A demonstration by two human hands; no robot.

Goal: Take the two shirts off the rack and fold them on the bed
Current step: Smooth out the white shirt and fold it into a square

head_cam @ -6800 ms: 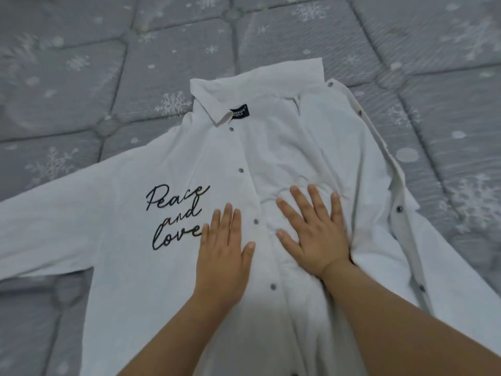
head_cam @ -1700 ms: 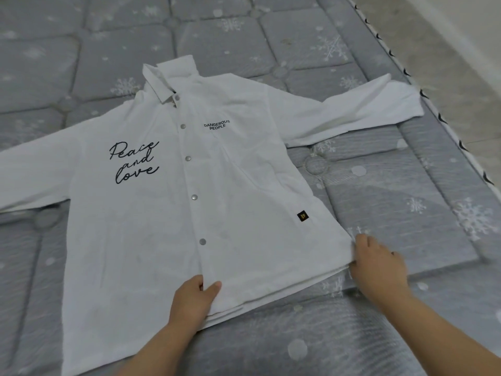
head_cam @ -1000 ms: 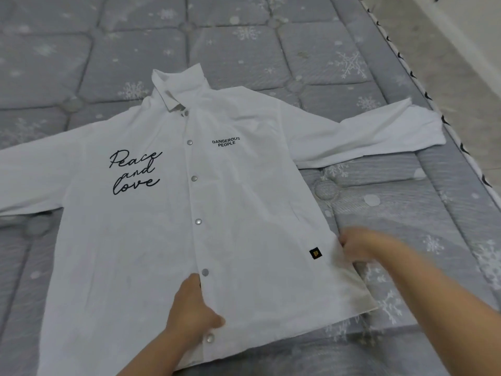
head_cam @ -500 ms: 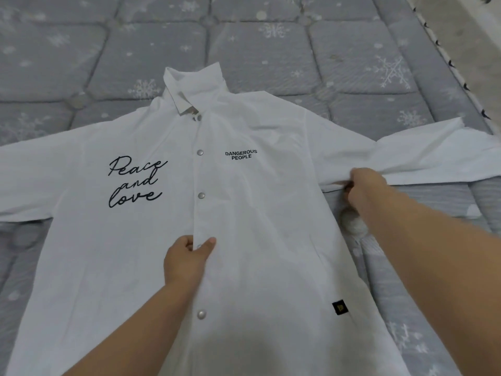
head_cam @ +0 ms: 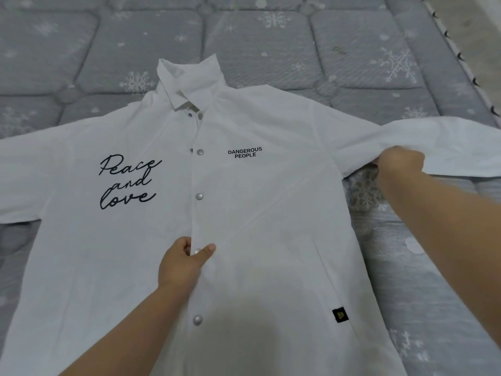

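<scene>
A white shirt (head_cam: 271, 213) lies face up on the bed, snapped closed, collar at the far side, both sleeves spread out. It bears "Peace and love" in script on the left and "DANGEROUS PEOPLE" on the right. My left hand (head_cam: 184, 261) pinches the front placket around a snap at mid-chest. My right hand (head_cam: 398, 164) grips the underside of the right sleeve near the armpit, lifting the cloth a little. Only this one shirt is in view.
The bed is a grey quilted mattress (head_cam: 271, 44) with snowflake print. Its right edge (head_cam: 461, 58) runs along the top right corner, with bare floor (head_cam: 482, 12) beyond it.
My right hand has gone from the shirt's lower right hem up to the sleeve near the armpit and taken hold. My left hand moved up the placket from the hem.
</scene>
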